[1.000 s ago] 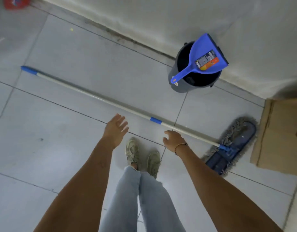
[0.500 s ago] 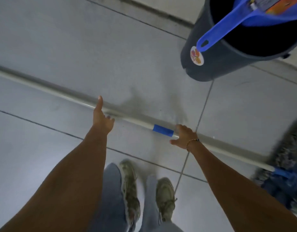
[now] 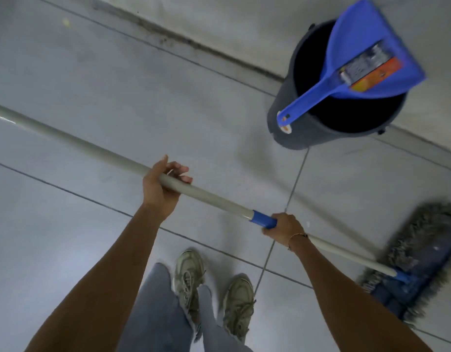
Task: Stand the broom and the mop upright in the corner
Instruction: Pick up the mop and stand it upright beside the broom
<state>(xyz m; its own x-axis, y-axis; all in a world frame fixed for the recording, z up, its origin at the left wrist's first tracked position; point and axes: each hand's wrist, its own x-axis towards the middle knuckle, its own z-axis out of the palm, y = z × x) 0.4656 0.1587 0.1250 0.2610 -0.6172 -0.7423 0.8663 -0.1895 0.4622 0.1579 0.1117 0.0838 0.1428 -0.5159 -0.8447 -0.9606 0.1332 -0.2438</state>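
**Mop gripped in 2 hands, pole lying crosswise**

Your left hand [image 3: 161, 187] is wrapped around the grey pole of the mop [image 3: 92, 146], fingers curled over the top. Your right hand [image 3: 283, 228] is clenched on the pole just beside its blue collar [image 3: 263, 219], nearer the head. The pole runs from upper left down to lower right across your body, and the mop head [image 3: 422, 257] looks low, at or near the tiled floor [image 3: 79, 72]. To tip it upright, I judge you swing the left end up. A dark bucket [image 3: 295, 128] holding a blue dustpan [image 3: 366, 59] stands ahead on the right by the wall [image 3: 244, 21]. No broom or corner shows.
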